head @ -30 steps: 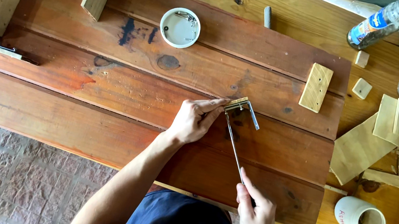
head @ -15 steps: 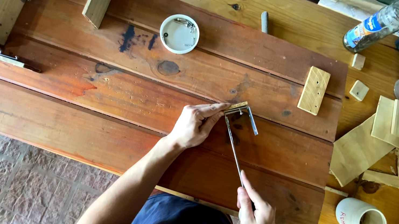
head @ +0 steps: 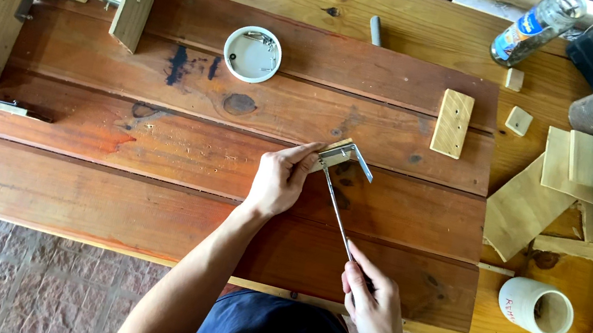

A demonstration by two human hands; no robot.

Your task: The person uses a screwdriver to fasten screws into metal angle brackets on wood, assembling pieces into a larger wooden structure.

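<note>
Little has shifted since the earlier frames: both hands keep their places on the reddish wooden panel (head: pixel 152 157), and the view has only drifted slightly. What the left hand (head: pixel 279 180) pins is hard to make out: a small metal bracket (head: pixel 345 154) with a pale wooden bit under it, partly covered by the fingertips. The tool's handle is hidden inside the right hand (head: pixel 372 304), so only the thin metal shaft of the screwdriver (head: pixel 337 210) shows, slanting up to the bracket. The left arm reaches forward, its fingers together and pressed down on the bracket's near edge. The right hand sits close to the body, fingers curled shut around the handle. The bracket lies near the panel's middle right, below a pale drilled wooden block (head: pixel 453 123). A white round dish of screws (head: pixel 252 54) lies further up the panel.
</note>
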